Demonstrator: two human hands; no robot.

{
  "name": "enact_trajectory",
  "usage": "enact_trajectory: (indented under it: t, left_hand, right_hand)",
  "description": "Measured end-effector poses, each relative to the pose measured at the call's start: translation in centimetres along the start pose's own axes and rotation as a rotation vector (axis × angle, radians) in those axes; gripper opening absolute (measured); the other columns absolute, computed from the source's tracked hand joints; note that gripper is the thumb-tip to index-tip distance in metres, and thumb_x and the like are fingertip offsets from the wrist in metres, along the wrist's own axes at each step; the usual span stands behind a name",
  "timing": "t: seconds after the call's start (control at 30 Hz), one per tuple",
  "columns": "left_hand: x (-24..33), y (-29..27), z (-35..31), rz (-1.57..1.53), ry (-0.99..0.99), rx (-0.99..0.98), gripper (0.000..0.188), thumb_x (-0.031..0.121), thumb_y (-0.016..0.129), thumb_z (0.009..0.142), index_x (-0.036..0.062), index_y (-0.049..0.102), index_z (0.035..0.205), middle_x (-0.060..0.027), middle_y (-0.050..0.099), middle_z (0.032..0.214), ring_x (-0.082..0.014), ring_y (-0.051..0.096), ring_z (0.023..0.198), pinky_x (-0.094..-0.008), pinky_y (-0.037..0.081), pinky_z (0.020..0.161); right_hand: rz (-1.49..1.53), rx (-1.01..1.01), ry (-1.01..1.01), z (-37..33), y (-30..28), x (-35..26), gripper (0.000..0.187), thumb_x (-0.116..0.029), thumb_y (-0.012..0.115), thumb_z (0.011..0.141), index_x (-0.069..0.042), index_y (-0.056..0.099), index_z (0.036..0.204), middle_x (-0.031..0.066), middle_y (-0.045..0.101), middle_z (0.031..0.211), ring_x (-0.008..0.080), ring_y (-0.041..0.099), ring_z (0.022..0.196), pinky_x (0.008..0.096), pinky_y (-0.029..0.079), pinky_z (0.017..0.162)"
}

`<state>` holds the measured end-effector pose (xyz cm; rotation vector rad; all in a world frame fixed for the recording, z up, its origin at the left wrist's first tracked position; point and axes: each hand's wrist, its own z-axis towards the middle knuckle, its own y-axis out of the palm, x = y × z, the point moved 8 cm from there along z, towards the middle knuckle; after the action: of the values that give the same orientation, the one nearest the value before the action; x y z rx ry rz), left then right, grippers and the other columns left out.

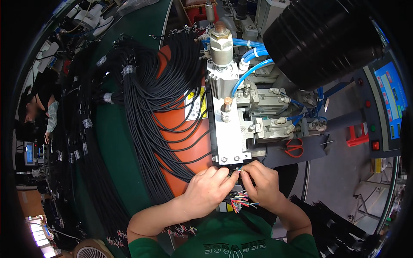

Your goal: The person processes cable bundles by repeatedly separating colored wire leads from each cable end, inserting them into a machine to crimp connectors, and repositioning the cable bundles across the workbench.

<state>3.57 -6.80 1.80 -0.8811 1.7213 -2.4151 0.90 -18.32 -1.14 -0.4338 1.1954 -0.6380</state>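
Observation:
My left hand (207, 187) is closed, its thumb and forefinger pinched at the stripped end of a black cable just below the machine's front edge. My right hand (263, 182) pinches thin coloured wires (239, 169) from the other side, and the two sets of fingertips nearly meet. Fingers hide most of what is held. Beneath my hands fans out a bunch of loose wire ends (242, 201) in red, white, green and blue. Directly ahead stands a metal pneumatic machine (229, 139) with blue air hoses (254, 53).
Black cables (146, 116) lie in bundles over an orange surface (183, 144) and a green table (107, 137) at left. Orange-handled scissors (294, 148) rest right of the machine. A control panel (389, 103) stands far right; a black cylinder (322, 41) overhangs. Another person (45, 105) sits far left.

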Motion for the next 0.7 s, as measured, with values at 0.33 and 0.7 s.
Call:
enact_trajectory:
  t: [0.33,0.7]
  left_hand:
    - [1.0,0.3,1.1,0.159,0.115,-0.053,0.040,0.008,0.059,0.072,-0.0039,0.064,0.110,-0.0049,0.049,0.080,-0.0180,0.051,0.068,-0.0273,0.046,0.058]
    - [1.1,0.6,1.0,0.191,0.129,-0.041,0.036,0.008,0.059,0.073,-0.0042,0.063,0.106,-0.0050,0.050,0.081,-0.0173,0.052,0.069,-0.0284,0.046,0.058]
  right_hand:
    - [-0.167,-0.085,-0.096,0.8,-0.2,-0.9,0.011,-0.005,0.066,0.081,-0.001,0.064,0.091,0.0081,0.060,0.076,0.0244,0.061,0.057,0.0339,0.047,0.050]
    - [-0.037,0.090,-0.110,0.5,-0.8,-0.4,0.011,-0.004,0.066,0.080,-0.003,0.063,0.091,0.0083,0.060,0.073,0.0252,0.060,0.056,0.0344,0.046,0.048]
